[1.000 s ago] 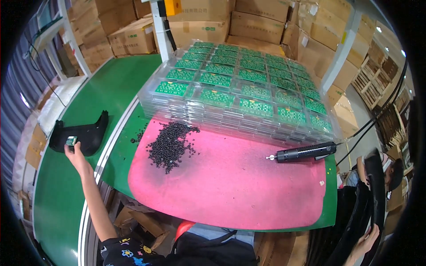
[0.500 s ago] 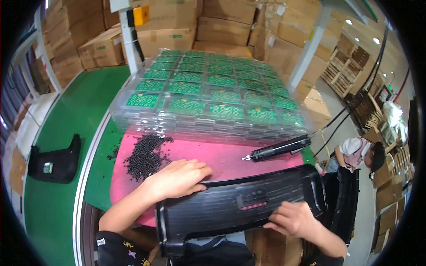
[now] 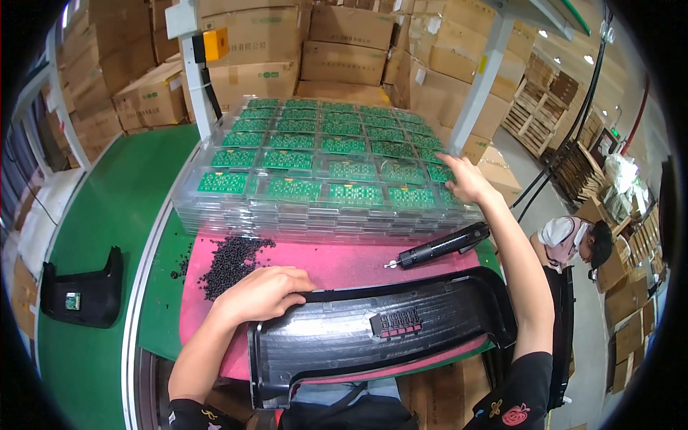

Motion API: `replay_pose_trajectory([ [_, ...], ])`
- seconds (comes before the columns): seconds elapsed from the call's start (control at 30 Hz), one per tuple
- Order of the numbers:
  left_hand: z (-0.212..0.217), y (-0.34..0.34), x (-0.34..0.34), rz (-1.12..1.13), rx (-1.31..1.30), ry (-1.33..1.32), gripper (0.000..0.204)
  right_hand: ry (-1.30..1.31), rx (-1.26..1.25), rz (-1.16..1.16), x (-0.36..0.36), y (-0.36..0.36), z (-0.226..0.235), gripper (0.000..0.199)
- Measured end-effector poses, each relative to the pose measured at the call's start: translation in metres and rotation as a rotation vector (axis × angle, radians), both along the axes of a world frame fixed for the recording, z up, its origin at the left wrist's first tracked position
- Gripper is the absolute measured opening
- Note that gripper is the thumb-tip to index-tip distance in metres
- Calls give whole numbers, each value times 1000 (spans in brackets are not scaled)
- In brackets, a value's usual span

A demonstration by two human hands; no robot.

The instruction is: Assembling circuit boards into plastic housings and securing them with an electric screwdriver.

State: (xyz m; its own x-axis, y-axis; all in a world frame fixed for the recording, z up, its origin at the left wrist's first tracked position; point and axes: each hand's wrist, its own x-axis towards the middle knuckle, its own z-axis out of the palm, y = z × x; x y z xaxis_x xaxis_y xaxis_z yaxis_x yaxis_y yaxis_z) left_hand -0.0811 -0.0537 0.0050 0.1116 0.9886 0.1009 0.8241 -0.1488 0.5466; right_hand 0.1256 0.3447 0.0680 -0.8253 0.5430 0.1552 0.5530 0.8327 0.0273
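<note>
Head view, left hand [image 3: 261,292] flat on black panel [image 3: 380,331], right hand [image 3: 466,179] spread over board trays [image 3: 322,168], fingertips unclear.

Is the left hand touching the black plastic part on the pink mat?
Touching. The head view shows the left hand resting palm-down on the upper left edge of the black plastic part, fingers overlapping its rim with no gap visible.

Green bench surface [image 3: 107,215], white rail [image 3: 140,287] run along its length. Pink mat [image 3: 344,261] laid over the near part. On the mat: heap of small black screws [image 3: 229,261], electric screwdriver [image 3: 437,247], large black plastic moulding [image 3: 380,333]. Stack of clear trays [image 3: 322,193] filled with green circuit boards set behind the mat. Smaller black moulded part [image 3: 82,290] left on the green surface, well apart to the left.
</note>
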Motion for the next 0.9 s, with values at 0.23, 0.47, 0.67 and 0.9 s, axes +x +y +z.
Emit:
replay_pose_trajectory([
  [0.23, 1, 4, -3, 57, 0, 55, 24, 225, 189, 36, -1, -7, 6, 83],
  [0.47, 39, 9, 32, 221, 313, -207, 64, 995, -854, 534, 14, -170, 19, 71],
  [0.67, 58, 33, 75, 64, 307, -321, 64, 985, -1171, 620, 64, -224, -3, 75],
  [0.9, 32, 44, 81, 75, 185, -353, 56, 762, -943, 251, 113, -223, -34, 61],
])
